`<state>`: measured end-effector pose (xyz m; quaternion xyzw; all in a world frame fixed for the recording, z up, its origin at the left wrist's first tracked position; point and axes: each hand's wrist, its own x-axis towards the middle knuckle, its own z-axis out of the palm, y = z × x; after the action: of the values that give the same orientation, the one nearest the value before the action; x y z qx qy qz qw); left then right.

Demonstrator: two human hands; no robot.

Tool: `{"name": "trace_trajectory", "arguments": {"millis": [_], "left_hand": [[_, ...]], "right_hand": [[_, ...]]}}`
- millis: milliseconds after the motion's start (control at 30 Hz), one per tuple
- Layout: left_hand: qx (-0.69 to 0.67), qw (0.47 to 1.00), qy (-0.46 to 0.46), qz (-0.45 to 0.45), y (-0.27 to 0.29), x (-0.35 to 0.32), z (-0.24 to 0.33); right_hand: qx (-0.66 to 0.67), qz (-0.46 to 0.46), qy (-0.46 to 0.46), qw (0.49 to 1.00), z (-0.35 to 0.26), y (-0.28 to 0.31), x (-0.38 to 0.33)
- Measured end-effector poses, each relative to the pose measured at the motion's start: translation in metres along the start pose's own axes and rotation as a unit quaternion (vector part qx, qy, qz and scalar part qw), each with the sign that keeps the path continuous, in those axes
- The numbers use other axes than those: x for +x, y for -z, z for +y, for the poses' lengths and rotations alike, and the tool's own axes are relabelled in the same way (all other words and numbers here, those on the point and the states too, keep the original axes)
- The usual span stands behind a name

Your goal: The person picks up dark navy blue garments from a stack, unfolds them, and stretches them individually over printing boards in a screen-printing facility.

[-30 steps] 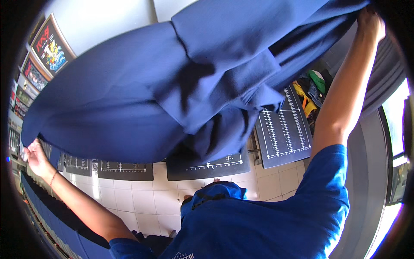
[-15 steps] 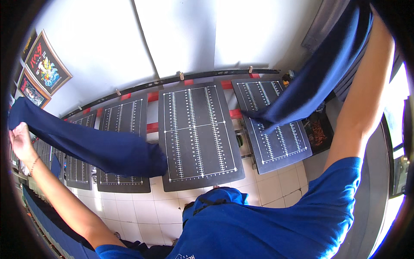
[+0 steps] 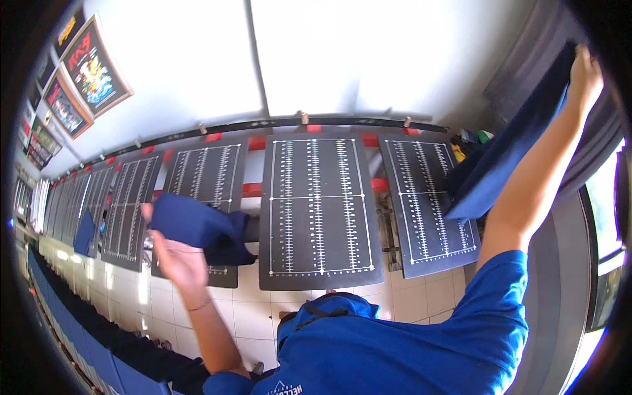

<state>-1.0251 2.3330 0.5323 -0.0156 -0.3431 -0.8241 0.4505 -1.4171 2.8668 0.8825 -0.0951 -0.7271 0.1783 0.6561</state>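
Note:
My right hand (image 3: 584,78), raised at the upper right, is closed on the top of a navy fabric piece (image 3: 510,145). That fabric hangs down to the right-hand black board with white ruler marks (image 3: 431,197). My left hand (image 3: 179,263), slightly blurred, has its fingers apart at the left edge of a second navy fabric piece (image 3: 204,227). This second piece is bunched over the black board (image 3: 204,164) left of the middle one, its right end drooping toward the gap. Nothing lies on the middle marked board (image 3: 320,210).
More marked boards (image 3: 131,210) run off to the left, one with a small blue cloth (image 3: 84,234) at its edge. Behind them runs a dark rail (image 3: 263,124) along the white wall. Dark and blue cloths (image 3: 99,329) lie in a row at lower left, beside the tiled floor (image 3: 253,316).
My left hand has come inward to the right and opened, and its fabric has dropped into a bunch. My right hand, still holding its fabric, has come lower into view. The view has shifted left.

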Motion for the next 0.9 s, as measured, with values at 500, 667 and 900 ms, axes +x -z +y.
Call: {"name": "trace_trajectory", "arguments": {"millis": [500, 667, 900], "left_hand": [[0.481, 0.873, -0.045, -0.071, 0.015, -0.091, -0.034], [0.437, 0.894, -0.072, -0.061, 0.010, -0.092, -0.012], [0.341, 0.937, -0.069, 0.037, 0.028, -0.095, -0.015]], "right_hand": [[0.582, -0.770, -0.119, 0.235, -0.252, 0.222, -0.512], [0.589, -0.769, -0.167, 0.183, -0.260, 0.229, -0.522], [0.587, -0.780, -0.178, 0.126, -0.264, 0.233, -0.524]]}}
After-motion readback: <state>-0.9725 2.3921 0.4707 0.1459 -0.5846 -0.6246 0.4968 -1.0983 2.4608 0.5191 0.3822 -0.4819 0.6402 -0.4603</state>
